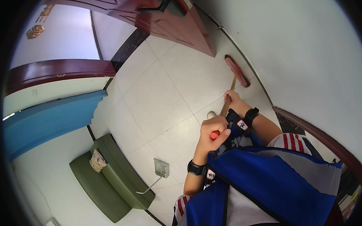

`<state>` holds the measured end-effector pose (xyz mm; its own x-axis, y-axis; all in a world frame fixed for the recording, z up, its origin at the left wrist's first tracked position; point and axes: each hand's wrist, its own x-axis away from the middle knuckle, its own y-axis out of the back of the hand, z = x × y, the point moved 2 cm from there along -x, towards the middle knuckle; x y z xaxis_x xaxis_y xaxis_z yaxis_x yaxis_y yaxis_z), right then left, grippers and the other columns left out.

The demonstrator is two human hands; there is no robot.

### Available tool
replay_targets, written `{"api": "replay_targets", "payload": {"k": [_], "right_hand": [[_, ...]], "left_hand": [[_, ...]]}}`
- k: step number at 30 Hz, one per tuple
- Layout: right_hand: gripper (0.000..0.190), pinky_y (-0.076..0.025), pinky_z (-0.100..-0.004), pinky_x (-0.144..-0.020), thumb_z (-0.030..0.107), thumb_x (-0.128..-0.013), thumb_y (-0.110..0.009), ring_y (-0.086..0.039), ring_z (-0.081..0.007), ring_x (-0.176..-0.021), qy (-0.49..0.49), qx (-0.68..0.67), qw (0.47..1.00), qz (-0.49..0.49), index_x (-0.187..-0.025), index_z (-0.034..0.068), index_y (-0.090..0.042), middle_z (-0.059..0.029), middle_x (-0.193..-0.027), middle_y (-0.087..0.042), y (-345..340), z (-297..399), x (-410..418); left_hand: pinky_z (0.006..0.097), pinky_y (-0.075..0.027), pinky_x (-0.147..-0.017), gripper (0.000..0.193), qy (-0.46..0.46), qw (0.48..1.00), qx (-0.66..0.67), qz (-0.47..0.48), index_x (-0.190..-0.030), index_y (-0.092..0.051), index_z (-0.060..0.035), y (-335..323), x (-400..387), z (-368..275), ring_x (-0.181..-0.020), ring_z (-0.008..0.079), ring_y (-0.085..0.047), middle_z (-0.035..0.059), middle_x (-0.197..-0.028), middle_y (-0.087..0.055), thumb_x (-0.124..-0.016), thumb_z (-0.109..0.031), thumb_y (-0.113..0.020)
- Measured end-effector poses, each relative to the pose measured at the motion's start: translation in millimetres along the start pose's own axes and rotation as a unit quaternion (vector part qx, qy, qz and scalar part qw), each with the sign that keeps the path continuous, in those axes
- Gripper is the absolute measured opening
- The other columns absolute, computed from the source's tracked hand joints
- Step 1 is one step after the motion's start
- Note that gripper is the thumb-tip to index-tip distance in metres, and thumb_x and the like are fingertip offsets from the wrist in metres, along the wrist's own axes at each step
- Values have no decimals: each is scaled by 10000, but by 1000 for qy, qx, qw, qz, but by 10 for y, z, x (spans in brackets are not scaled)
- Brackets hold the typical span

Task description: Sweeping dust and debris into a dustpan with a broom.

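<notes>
A broom's wooden handle [225, 108] runs through both of my hands. My left hand [211, 132] wraps around its upper end, where a red tip shows beside the thumb. Lower on the shaft, my right hand [233, 100] has its fingers closed around the wood. The pink broom head [237, 70] with dark ends rests on the tiled floor, close to the foot of the white wall at the right. Black straps circle both of my wrists. One of my shoes [211, 115] shows beside the handle.
Ahead, a dark red door [178, 29] stands open with its lower corner near the broom head. A long-handled dustpan [161, 168] sits on the tiles [157, 91]. At the left are a green sofa [119, 167] with a patterned cushion [98, 161] and a blue curtain [55, 117].
</notes>
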<state>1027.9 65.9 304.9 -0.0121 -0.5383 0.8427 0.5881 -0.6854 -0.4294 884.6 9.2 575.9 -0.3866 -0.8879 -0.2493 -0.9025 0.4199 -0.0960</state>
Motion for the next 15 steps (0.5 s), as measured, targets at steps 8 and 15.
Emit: {"api": "replay_targets", "payload": {"k": [8,15], "right_hand": [[114,-468,-335,-499,-13,-677,-496,-505,-238,-544,-50,-23,997,-49,-767,25,-437,-117,-676,-473,158,267,-641],[88,-491,-326,-537,-2,-696,-481,-518,-227,-585,-177,143,972,51,-730,49,-417,-94,-666,-461,-11,-229,-736]], "left_hand": [[288,-331,-505,342,72,979,102,-164,-501,-349,-30,159,-142,573,-468,139,-333,34,-463,-372,-818,-52,-475],[250,-215,-407,342,38,984,-33,-169,-495,-375,-2,316,65,225,-424,77,-314,21,-465,-398,-812,-41,-494]]}}
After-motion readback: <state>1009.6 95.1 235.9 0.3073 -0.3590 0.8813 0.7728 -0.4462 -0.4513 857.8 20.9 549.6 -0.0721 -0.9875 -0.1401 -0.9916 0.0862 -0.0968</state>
